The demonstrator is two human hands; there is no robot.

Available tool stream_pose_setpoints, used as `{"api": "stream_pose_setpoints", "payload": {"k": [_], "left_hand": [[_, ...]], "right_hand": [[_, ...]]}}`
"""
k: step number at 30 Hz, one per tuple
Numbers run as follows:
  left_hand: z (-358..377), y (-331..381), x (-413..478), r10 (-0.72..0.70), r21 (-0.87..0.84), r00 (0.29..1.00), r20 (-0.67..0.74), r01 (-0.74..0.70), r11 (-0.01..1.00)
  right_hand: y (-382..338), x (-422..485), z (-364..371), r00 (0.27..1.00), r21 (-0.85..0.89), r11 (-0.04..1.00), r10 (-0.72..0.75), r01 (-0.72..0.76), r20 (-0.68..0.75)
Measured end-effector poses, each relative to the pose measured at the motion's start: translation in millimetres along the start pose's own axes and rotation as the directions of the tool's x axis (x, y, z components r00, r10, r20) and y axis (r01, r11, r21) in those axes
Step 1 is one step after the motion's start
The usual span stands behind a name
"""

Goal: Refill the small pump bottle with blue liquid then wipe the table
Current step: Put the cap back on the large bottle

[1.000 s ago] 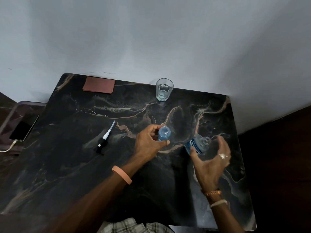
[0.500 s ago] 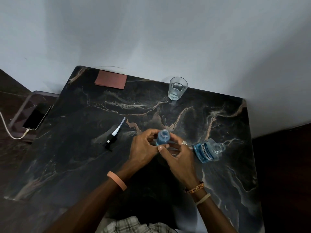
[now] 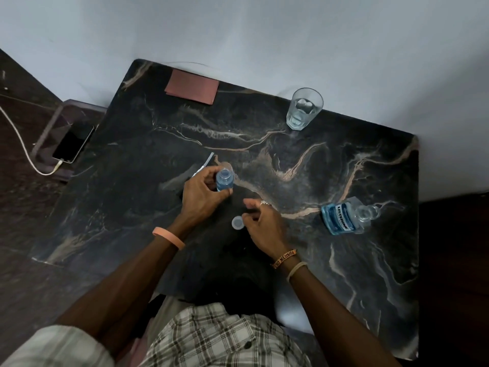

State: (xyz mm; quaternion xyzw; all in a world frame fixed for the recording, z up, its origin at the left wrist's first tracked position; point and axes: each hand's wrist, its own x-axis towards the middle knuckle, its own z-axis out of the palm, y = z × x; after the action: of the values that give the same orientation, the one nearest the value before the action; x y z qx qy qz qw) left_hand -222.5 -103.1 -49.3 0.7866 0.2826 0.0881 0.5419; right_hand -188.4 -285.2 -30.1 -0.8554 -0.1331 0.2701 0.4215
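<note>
Tabletop (image 3: 344,287), left to right: my left hand (image 3: 201,197) clamped round the small pump bottle (image 3: 225,180), upright, uncapped, part-filled blue; my right hand (image 3: 264,223) pinching a small round cap (image 3: 237,223); large blue bottle (image 3: 344,218) standing open, well right.

plaid shirt (image 3: 219,337), pink wristband (image 3: 169,237), orange lettered band (image 3: 284,258), finger ring (image 3: 264,202).

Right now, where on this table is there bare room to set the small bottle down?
Bare patches: between the cloth and glass; between the glass and mouthwash bottle; the near right corner. Crowded: the centre, where the left hand holds the small bottle near the cap.
</note>
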Motion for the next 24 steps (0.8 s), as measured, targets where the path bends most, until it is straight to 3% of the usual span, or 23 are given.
{"api": "stream_pose_setpoints", "payload": {"k": [5,9,13,15,17,20,22,24], "left_hand": [[-4.3,0.1,2.1,-0.021,0.028,1.000,0.007,0.021,0.999],[-4.8,-0.9,-6.5,0.014,0.049,0.999,0.044,-0.016,0.999],[-2.4,-6.0,-37.2,-0.024,0.096,0.997,-0.067,0.031,0.995],[-0.6,-5.2,-57.2,-0.007,0.073,0.990,-0.144,0.017,0.997],[3.7,1.7,-74.9,0.039,0.039,0.983,-0.182,-0.032,0.999],[20.9,26.2,-87.9,0.114,-0.039,0.987,-0.109,-0.119,0.992],[38.1,49.3,-87.6,0.134,-0.091,0.991,0.022,-0.132,0.987],[61.9,78.2,-84.1,0.178,-0.113,0.970,0.167,-0.160,0.981]], "right_hand": [[2.8,1.7,6.8,0.999,-0.090,0.996,-0.001,0.005,0.044],[5.2,1.7,9.0,0.988,-0.298,0.948,-0.075,0.112,0.136],[3.8,-0.3,12.8,0.978,-0.393,0.900,-0.138,0.190,0.156],[3.2,-7.9,9.3,0.990,-0.297,0.946,-0.105,0.127,0.089],[0.9,-19.2,-1.6,0.999,-0.063,0.998,0.001,0.001,0.037],[-7.4,-43.7,-33.4,0.994,0.272,0.962,0.061,-0.033,-0.092],[-15.8,-62.1,-63.0,0.977,0.288,0.956,0.012,0.051,-0.213],[-24.0,-78.8,-99.9,0.923,0.156,0.978,-0.068,0.137,-0.380]]}}
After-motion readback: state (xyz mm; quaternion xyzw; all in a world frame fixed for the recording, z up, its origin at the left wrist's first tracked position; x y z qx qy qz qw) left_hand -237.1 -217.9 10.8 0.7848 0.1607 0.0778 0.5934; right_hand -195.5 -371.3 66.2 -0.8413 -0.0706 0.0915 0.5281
